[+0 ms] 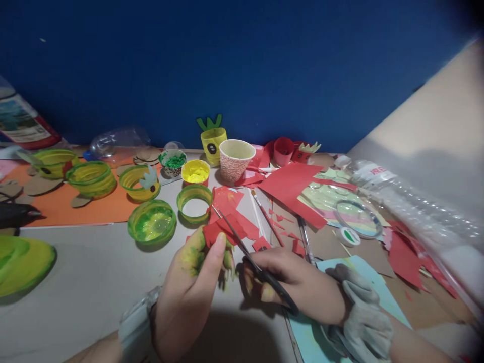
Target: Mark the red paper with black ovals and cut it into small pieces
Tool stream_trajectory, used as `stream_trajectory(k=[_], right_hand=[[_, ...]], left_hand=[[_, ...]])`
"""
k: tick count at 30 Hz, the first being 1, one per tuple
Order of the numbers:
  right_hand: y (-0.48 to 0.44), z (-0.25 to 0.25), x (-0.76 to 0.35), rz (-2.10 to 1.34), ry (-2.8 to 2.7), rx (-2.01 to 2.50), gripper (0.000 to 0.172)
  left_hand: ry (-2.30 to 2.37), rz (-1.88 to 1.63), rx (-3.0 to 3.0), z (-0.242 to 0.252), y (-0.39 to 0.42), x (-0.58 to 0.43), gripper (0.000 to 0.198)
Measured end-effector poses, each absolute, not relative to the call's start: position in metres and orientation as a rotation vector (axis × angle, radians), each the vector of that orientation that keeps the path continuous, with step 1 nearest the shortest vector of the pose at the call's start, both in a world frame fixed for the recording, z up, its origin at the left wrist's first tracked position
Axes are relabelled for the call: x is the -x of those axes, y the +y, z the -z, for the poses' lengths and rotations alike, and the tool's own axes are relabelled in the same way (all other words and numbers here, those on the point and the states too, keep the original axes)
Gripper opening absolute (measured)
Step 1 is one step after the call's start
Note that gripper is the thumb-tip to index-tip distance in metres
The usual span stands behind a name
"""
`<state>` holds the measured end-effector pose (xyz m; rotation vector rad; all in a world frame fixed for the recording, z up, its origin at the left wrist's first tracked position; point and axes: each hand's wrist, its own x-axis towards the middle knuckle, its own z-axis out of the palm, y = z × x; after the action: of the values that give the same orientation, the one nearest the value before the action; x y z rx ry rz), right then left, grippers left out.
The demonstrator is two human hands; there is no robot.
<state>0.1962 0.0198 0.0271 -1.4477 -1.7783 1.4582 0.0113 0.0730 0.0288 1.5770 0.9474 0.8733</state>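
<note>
Near the middle, my left hand point(202, 277) pinches a small piece of red paper point(219, 231) between thumb and fingers; green and yellow paint marks that hand. My right hand point(283, 277) is closed around the black handles of the scissors point(270, 280). The blades point up and left and lie over or beside the red paper; whether they are cutting it I cannot tell. Red scraps point(282, 222) lie on the table beyond my right hand. A green and yellow painted ring point(195, 218) stands just past my left hand.
Behind stand a patterned paper cup point(236, 164), a yellow paint cup point(195, 174) and a green paint cup point(173, 164). Painted bowls point(152, 222) are at the left. A paintbrush point(268, 219), red paper sheets point(295, 189) and a clear plastic bottle point(419, 201) lie to the right.
</note>
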Motion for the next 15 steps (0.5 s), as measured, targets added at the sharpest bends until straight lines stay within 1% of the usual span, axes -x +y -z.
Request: stream_trajectory(k=[5, 10, 15], right_hand=[[0.0196, -0.0280, -0.1965, -1.463, -1.751, 1.438, 0.063], [0.0207, -0.0297, -0.1952, -1.427, -1.795, 1.482, 0.061], [0.0213, -0.0297, -0.1943, -1.400, -1.826, 1.476, 0.064]], left_hand=[[0.957, -0.888, -1.567, -0.0200, 0.0714, -0.0108, 0.026], [0.940, -0.864, -1.575, -0.0234, 0.0726, -0.0103, 0.029], [0.916, -0.925, -1.600, -0.0223, 0.0720, -0.0096, 0.026]])
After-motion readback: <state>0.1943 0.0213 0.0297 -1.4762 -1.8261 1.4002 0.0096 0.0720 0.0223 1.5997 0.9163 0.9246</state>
